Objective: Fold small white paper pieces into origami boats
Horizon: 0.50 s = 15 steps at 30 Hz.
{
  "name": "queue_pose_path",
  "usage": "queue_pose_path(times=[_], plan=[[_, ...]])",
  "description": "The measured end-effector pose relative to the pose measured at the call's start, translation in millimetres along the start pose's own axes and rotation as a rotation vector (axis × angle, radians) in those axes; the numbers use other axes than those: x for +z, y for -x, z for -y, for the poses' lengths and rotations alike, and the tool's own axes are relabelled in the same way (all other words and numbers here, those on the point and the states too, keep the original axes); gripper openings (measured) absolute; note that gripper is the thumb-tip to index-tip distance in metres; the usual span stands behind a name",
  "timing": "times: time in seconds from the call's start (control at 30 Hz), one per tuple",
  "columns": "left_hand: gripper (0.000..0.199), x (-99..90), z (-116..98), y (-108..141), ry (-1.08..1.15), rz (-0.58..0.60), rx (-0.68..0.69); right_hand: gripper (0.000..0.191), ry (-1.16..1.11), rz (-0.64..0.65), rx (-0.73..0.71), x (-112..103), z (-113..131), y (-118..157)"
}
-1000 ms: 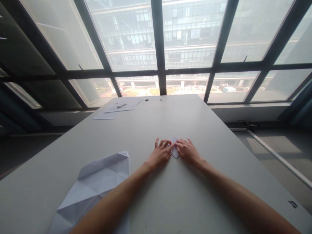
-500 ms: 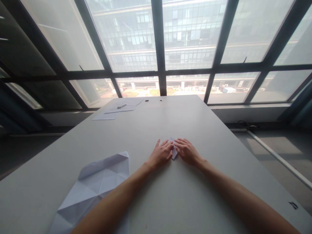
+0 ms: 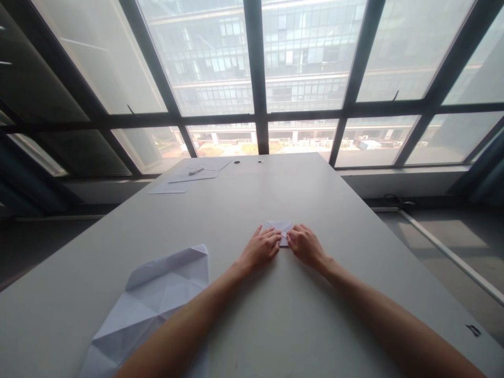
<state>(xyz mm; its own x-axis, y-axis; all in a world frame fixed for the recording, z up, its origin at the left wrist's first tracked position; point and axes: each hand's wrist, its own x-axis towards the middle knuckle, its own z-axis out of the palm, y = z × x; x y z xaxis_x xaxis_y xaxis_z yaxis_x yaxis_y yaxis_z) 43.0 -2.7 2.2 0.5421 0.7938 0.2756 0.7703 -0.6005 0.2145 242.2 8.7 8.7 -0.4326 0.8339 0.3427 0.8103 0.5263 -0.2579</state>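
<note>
A small folded piece of white paper [image 3: 282, 228] lies on the white table between my hands, with crease lines across its top. My left hand [image 3: 261, 245] rests on its left side, the fingers curled over and pressing it to the table. At the right edge, my right hand [image 3: 305, 244] pinches the paper between thumb and fingers. Part of the paper is hidden under the fingers of both hands. To the left of my left forearm lies a large creased sheet of white paper [image 3: 165, 289], partly covered by that arm.
Flat white sheets [image 3: 197, 176] lie at the far left of the table [image 3: 244, 199], with a small pen-like item [image 3: 196, 171] on them. Two small holes mark the far edge. A small black mark [image 3: 473, 330] shows near the right edge. Large windows stand beyond.
The small paper, narrow and pointed before, now looks wider and squarer. My right hand has shifted slightly right, its fingers more curled. My left hand stays about where it was.
</note>
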Motion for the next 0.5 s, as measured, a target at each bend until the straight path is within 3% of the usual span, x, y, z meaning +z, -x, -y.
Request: queue_pose_path(times=[0.2,0.5], plan=[[0.041,-1.7,2,1,0.024,0.062,0.033,0.029,-0.061,-0.013,-0.060,12,-12,-1],[0.034,1.6,6,1,0.055,0.061,0.014,0.045,-0.026,0.107,0.097,17,-12,-1]])
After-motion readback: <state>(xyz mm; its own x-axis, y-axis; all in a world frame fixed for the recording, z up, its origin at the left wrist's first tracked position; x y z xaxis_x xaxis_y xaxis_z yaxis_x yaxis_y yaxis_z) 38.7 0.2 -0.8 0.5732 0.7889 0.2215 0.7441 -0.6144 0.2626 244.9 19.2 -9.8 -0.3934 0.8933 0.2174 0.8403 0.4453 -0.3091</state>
